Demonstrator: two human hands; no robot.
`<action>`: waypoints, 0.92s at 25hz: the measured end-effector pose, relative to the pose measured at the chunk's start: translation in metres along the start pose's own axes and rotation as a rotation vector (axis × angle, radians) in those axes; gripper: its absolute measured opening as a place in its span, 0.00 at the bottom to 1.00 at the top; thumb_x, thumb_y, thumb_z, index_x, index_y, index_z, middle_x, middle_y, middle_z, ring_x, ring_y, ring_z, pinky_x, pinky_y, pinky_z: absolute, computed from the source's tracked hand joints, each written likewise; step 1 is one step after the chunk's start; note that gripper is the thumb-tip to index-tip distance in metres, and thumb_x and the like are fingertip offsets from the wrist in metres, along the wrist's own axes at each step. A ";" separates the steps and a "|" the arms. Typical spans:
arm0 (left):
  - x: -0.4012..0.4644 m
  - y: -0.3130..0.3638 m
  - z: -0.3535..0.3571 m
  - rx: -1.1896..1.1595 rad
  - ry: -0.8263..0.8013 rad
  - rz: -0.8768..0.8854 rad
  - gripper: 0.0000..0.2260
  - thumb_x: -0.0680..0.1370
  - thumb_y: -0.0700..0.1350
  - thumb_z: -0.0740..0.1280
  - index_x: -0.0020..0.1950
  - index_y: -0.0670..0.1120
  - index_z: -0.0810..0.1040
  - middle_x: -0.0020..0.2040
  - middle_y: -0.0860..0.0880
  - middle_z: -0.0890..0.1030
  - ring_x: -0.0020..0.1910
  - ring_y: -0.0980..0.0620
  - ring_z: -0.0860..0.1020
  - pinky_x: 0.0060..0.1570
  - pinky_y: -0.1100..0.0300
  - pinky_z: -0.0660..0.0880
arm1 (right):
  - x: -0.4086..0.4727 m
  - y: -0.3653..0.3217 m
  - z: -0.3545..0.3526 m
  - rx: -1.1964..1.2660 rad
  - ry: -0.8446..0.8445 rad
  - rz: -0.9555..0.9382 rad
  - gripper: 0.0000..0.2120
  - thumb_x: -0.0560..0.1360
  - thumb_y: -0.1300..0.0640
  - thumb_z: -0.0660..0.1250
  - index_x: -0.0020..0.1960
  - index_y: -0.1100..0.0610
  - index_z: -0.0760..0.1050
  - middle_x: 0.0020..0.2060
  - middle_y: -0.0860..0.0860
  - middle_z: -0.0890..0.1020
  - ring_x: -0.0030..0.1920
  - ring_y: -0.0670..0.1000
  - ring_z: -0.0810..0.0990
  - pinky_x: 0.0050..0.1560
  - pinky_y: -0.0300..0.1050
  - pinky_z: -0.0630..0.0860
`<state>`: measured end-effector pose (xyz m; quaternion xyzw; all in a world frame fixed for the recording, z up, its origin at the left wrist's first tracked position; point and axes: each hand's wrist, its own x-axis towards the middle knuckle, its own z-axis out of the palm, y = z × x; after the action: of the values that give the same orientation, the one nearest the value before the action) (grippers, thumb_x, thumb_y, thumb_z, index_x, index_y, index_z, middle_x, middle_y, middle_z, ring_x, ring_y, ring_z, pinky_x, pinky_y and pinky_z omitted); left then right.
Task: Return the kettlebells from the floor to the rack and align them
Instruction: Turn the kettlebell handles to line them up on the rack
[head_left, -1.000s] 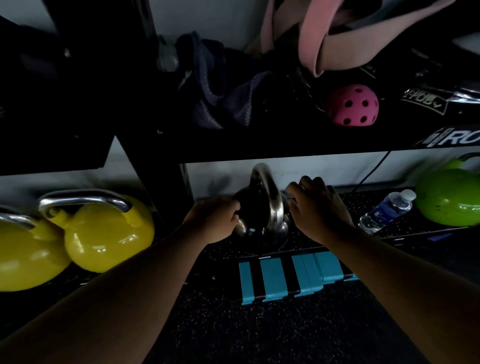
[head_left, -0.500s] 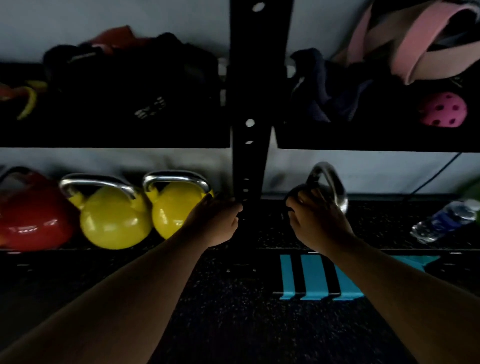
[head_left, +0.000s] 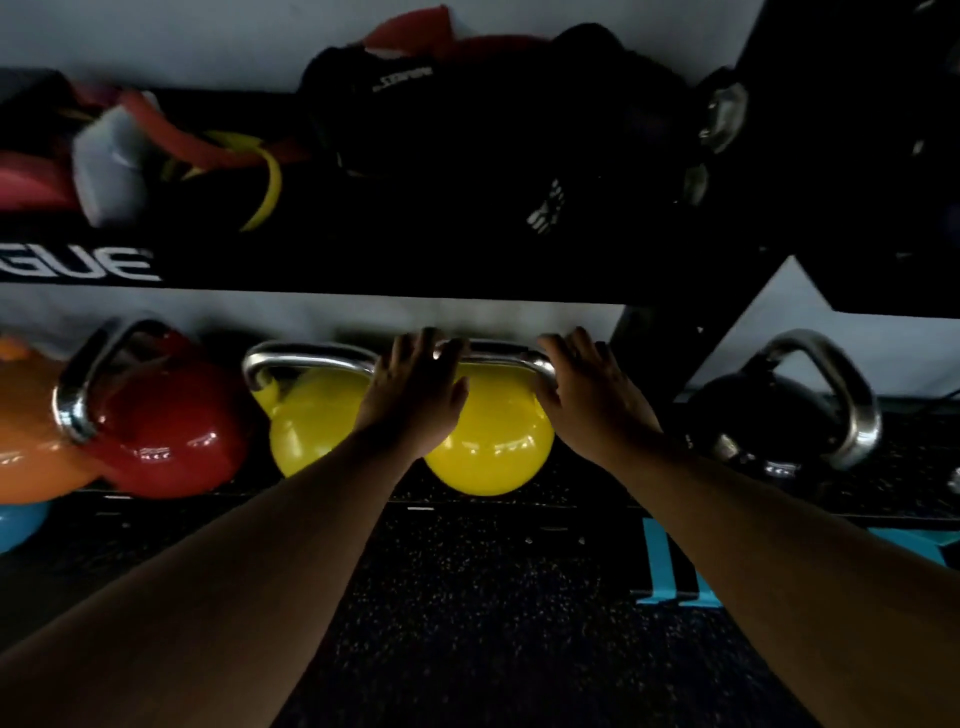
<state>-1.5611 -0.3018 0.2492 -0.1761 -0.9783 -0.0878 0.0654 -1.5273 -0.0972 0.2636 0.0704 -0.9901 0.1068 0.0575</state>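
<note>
On the rack's lower shelf (head_left: 571, 501) stand an orange kettlebell (head_left: 26, 441), a red kettlebell (head_left: 171, 426) and two yellow ones. Both my hands lie on the steel handle of the right yellow kettlebell (head_left: 493, 447). My left hand (head_left: 415, 384) covers the handle's left end, and my right hand (head_left: 592, 389) rests on its right corner. The fingers of both are stretched out and apart, not curled around the bar. The left yellow kettlebell (head_left: 306, 426) touches the right one. A black kettlebell (head_left: 769, 415) stands apart beyond the rack post.
A black slanted rack post (head_left: 701, 270) rises between the yellow and black kettlebells. The upper shelf (head_left: 363, 270) holds dark bags and coloured bands, low over the handles. A blue kettlebell (head_left: 15, 525) shows at lower left. Blue-striped markings (head_left: 670, 571) lie on the speckled floor.
The view swung left from the black kettlebell to the yellow pair. My hands left the black kettlebell and the post and now rest on the right yellow kettlebell's handle.
</note>
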 end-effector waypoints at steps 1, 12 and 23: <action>0.005 -0.004 0.002 -0.014 -0.005 0.009 0.22 0.81 0.56 0.57 0.74 0.53 0.64 0.70 0.43 0.68 0.66 0.39 0.67 0.58 0.47 0.71 | 0.010 -0.002 0.006 -0.015 0.001 0.032 0.21 0.80 0.47 0.58 0.69 0.55 0.66 0.61 0.60 0.72 0.60 0.63 0.71 0.53 0.58 0.74; 0.041 0.007 0.044 -0.421 -0.071 -0.102 0.16 0.84 0.49 0.51 0.72 0.56 0.65 0.77 0.44 0.56 0.74 0.35 0.55 0.70 0.35 0.56 | 0.045 -0.007 0.048 0.177 -0.042 0.194 0.21 0.78 0.41 0.60 0.57 0.58 0.70 0.52 0.60 0.77 0.53 0.62 0.76 0.45 0.49 0.69; 0.042 0.032 0.061 -1.027 -0.087 -0.414 0.25 0.84 0.53 0.51 0.79 0.46 0.52 0.80 0.43 0.52 0.78 0.45 0.54 0.72 0.58 0.51 | 0.011 0.002 0.050 0.720 -0.032 0.409 0.23 0.73 0.38 0.66 0.64 0.48 0.71 0.53 0.53 0.82 0.52 0.57 0.80 0.43 0.45 0.70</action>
<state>-1.5950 -0.2459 0.2008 0.0071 -0.8258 -0.5570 -0.0881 -1.5430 -0.1076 0.2162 -0.1105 -0.8840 0.4542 -0.0088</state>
